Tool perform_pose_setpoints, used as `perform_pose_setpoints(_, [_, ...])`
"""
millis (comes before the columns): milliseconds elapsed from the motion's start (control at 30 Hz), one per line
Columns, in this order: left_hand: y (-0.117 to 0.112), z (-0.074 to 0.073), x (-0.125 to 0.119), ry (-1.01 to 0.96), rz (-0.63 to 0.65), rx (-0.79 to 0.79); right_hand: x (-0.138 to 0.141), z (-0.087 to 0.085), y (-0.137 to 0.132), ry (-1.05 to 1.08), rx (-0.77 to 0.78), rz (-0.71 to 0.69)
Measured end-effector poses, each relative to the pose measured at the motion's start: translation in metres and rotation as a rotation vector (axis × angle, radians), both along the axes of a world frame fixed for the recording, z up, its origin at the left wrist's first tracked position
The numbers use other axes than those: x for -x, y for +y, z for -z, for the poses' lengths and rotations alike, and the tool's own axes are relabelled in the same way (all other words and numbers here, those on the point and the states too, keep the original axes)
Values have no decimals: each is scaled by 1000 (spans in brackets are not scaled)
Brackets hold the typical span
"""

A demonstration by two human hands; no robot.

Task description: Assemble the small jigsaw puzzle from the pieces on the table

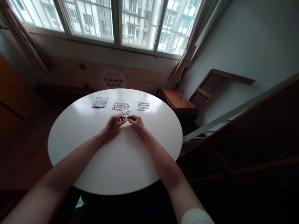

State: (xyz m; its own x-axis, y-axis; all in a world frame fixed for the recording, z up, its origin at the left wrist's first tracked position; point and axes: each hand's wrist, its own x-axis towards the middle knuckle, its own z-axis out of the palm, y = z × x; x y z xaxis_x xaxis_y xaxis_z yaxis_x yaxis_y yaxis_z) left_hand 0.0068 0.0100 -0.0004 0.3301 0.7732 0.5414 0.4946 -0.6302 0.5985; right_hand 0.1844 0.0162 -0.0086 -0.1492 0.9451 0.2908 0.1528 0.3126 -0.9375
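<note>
My left hand [116, 121] and my right hand [136, 122] meet over the middle of the white round table [116, 161]. Between their fingertips is a small bluish jigsaw piece [126, 118], pinched from both sides. Just beyond the fingers lie a few joined or touching jigsaw pieces [125, 113], partly covered by my left hand. Farther back, loose jigsaw pieces [121, 106] are laid out in rough rows, with a second group of pieces [143, 106] to their right. The pictures on single pieces are too small to make out.
A colourful printed packet or sheet [100, 102] lies at the table's back left. Behind the table's right side stands a wooden bench [176, 98], with a folded wooden frame [211, 87] leaning by the wall. Barred windows [140, 25] line the back.
</note>
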Motion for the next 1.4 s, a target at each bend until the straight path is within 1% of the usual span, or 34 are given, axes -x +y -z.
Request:
perform_pose_setpoints(233, [0, -1, 0, 5, -3, -8, 0, 1, 1, 6, -15, -9])
perform_pose_setpoints(467, [1, 0, 0, 8, 0, 9, -1, 1, 2, 50, 18, -28])
perform_pose_setpoints(1000, [1, -1, 0, 11, 4, 23, -1, -2, 0, -36, -24, -9])
perform_pose_setpoints(1200, [1, 0, 0, 10, 11, 39, -1, -1, 1, -18, -19, -18])
perform_pose_setpoints(1400, [-1, -1, -1, 14, 9, 39, -1, -3, -1, -31, -26, -13])
